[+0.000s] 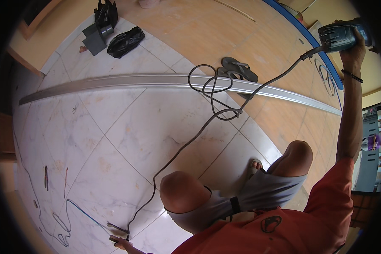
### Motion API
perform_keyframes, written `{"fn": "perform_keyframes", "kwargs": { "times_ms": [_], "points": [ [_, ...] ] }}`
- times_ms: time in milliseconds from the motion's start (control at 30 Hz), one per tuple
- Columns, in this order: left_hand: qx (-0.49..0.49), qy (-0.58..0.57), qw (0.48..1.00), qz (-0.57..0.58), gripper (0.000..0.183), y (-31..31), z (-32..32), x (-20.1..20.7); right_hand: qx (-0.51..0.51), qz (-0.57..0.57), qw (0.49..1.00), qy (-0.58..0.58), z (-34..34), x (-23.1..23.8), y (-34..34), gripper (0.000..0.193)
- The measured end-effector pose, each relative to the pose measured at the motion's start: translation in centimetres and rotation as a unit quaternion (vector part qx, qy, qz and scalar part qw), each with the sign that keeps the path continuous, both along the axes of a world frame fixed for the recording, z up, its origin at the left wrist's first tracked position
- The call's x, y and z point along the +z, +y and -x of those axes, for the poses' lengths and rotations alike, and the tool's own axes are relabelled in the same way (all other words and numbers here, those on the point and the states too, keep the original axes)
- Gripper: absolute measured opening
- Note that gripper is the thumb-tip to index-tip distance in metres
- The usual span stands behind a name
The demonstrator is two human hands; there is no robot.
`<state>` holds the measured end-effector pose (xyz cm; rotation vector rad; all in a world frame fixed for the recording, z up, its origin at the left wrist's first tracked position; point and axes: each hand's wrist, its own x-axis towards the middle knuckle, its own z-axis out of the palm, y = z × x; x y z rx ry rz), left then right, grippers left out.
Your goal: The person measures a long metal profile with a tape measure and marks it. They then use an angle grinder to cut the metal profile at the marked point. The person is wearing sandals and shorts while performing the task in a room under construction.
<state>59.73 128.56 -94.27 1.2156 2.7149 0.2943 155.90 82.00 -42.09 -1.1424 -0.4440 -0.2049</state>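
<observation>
My right arm stretches out to the upper right, where my right hand (354, 51) is closed around a dark teal power tool (342, 36) with a vented housing. Its far end fades into the dark rim, so I cannot tell its exact kind. From the tool a black power cord (186, 144) runs across the floor down to the lower left. There my left hand (122, 244), partly cut off by the lower edge, grips a small dark electrical connector (114, 239). A thin blue wire (86, 213) leads to this connector. The cord's end lies right beside it.
A long silver metal profile (127, 80) crosses the tiled floor. Black sandals (239, 70) lie by the looped cord. Black plastic bags (125, 42) and a dark grey box-like piece (95, 40) are at the far left. Pliers-like tools (46, 178) and a thin red stick (66, 182) lie nearer.
</observation>
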Motion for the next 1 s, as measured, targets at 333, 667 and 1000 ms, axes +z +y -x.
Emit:
{"fn": "perform_keyframes", "kwargs": {
  "times_ms": [333, 667, 1000],
  "points": [
    [-0.271, 0.067, 0.959, -0.057, 0.069, 7.3, -14.1, 3.0, -0.01, -0.137, 0.99, -0.006, -3.6, 5.0, -11.3, 0.03],
    [-0.917, -0.295, 0.195, 0.185, 0.063, -16.6, -66.5, 31.4, -0.009, -0.156, 0.985, -0.068, 5.2, 4.5, -5.0, 0.039],
    [-0.943, -0.26, 0.204, 0.032, 0.058, -14.5, -68.7, 26.1, -0.16, -0.024, 0.987, 0.012, 3.2, 1.8, -22.2, 0.025]
  ]
}}
